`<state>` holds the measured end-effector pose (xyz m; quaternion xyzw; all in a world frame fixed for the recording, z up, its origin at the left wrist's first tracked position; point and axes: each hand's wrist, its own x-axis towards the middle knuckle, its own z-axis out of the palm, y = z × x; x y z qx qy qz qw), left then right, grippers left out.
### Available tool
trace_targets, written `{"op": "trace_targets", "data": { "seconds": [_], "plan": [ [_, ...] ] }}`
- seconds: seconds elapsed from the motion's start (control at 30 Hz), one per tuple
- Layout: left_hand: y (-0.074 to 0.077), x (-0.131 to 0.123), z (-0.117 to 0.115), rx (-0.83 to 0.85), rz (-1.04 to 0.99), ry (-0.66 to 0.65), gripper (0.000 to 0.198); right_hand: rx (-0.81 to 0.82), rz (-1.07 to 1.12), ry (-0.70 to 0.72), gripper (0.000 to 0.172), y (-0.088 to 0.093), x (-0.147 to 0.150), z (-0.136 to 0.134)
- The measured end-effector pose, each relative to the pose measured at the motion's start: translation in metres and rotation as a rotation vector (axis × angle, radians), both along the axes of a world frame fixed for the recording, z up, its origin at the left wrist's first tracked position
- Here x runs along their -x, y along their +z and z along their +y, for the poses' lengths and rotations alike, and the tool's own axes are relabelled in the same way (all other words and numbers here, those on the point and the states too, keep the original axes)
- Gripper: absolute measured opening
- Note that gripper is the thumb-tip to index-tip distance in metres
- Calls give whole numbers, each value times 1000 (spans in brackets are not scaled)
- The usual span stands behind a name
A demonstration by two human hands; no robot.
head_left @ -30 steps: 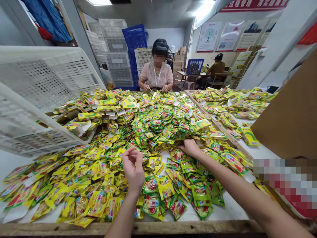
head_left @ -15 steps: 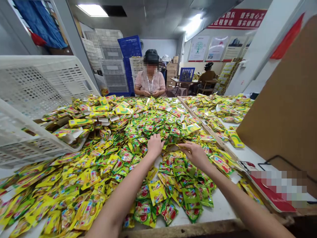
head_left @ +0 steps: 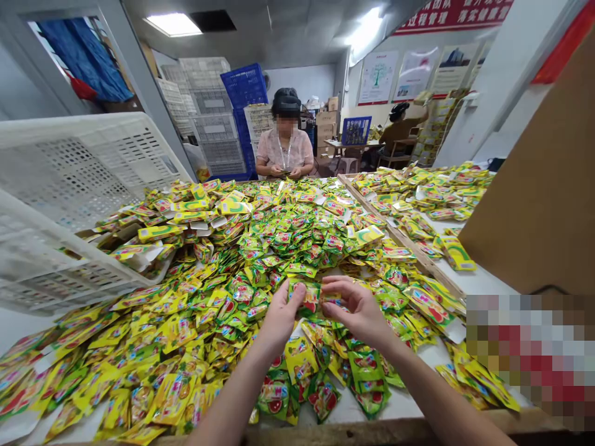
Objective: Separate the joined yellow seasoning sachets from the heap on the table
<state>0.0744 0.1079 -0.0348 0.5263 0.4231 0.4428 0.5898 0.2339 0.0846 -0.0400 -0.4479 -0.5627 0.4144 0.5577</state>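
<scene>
My left hand (head_left: 284, 313) is closed on a green candy sachet (head_left: 310, 298) with a watermelon picture, the thumb across its front. Just right of it, my right hand (head_left: 356, 308) has its fingers and thumb curled round a small sachet (head_left: 329, 297), seen nearly edge-on, so its print is hard to read. The two hands almost meet above the heap. Below them lie green sachets (head_left: 369, 378) and a yellow sachet (head_left: 301, 359). Beyond the fingers rises a mound of green sachets (head_left: 288, 232).
Yellow sachets (head_left: 162, 396) spread over the left. A tilted white crate (head_left: 153, 139) spills flat yellow boxes (head_left: 160, 232). A wooden strip (head_left: 400, 238) divides the table; a cardboard sheet (head_left: 534, 186) stands at right. Across the table sits a person (head_left: 286, 148) handling something small.
Both hands have drawn back from the mound towards me and come closer together. My left hand now holds a green sachet up. The view has shifted slightly.
</scene>
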Motion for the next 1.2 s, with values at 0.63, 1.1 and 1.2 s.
{"op": "trace_targets", "data": {
  "seconds": [0.63, 1.1, 1.2],
  "plan": [
    [-6, 36, 16, -498, 723, 57, 23, 502, 226, -43, 37, -22, 28, -22],
    [82, 245, 125, -475, 1570, 587, 25, 457, 210, -120, 37, -23, 15, -14],
    [84, 212, 121, -564, 1530, 529, 20, 417, 225, -65, 33, -22, 17, -13]
  ]
}}
